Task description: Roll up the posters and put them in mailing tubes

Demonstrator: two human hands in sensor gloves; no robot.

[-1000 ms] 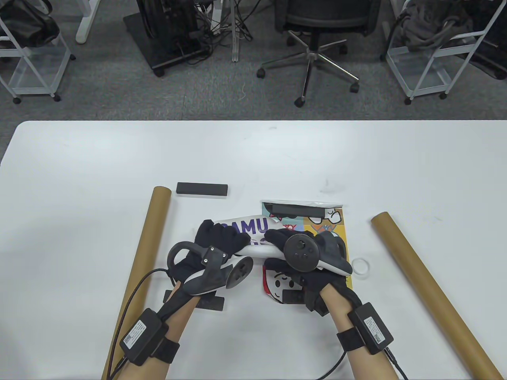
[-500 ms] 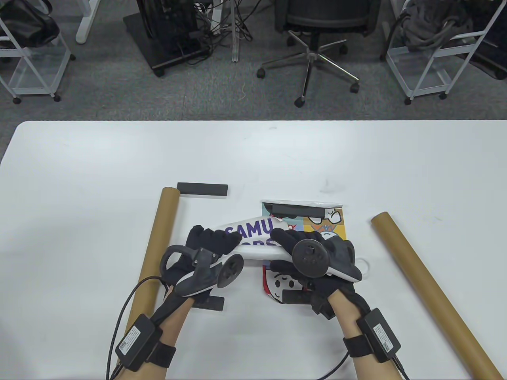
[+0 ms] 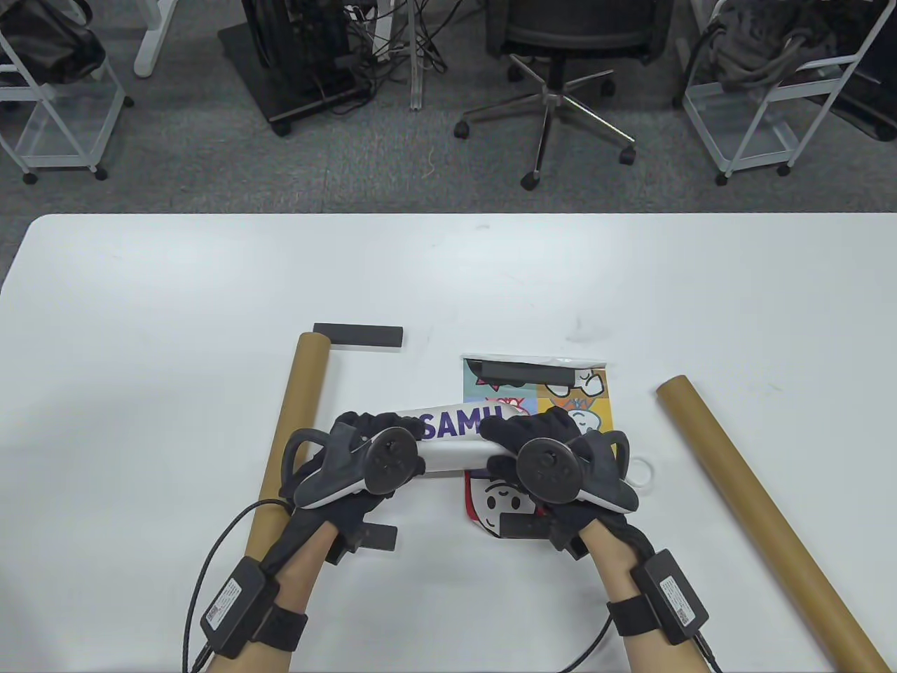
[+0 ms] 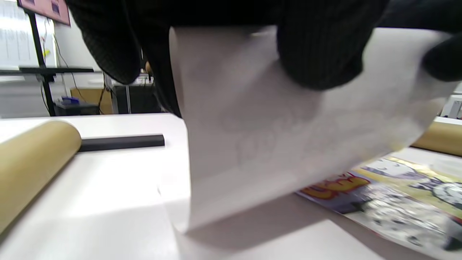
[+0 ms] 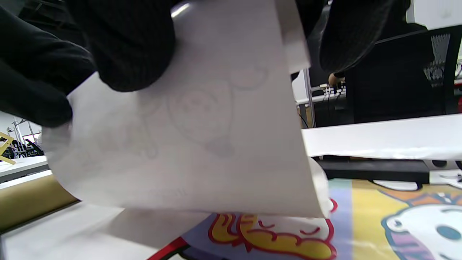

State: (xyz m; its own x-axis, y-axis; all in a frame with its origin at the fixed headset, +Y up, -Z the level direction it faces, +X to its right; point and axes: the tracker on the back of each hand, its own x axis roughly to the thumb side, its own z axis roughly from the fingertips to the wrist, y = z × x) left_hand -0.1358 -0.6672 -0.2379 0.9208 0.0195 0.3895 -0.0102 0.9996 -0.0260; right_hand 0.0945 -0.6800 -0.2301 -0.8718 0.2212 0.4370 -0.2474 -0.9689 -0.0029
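We curl our left hand [image 3: 364, 456] and right hand [image 3: 539, 449] round the rolled poster [image 3: 452, 438] mid-table, between the mailing tubes [image 3: 298, 406]. Light, springy paper; we'd grip both ends, gently.

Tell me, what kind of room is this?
Probably an office or a work lab. Past the white table there is a swivel chair on grey carpet, a tangle of cables under another desk, and rolling wire carts. On the table, gloved hands roll a poster.
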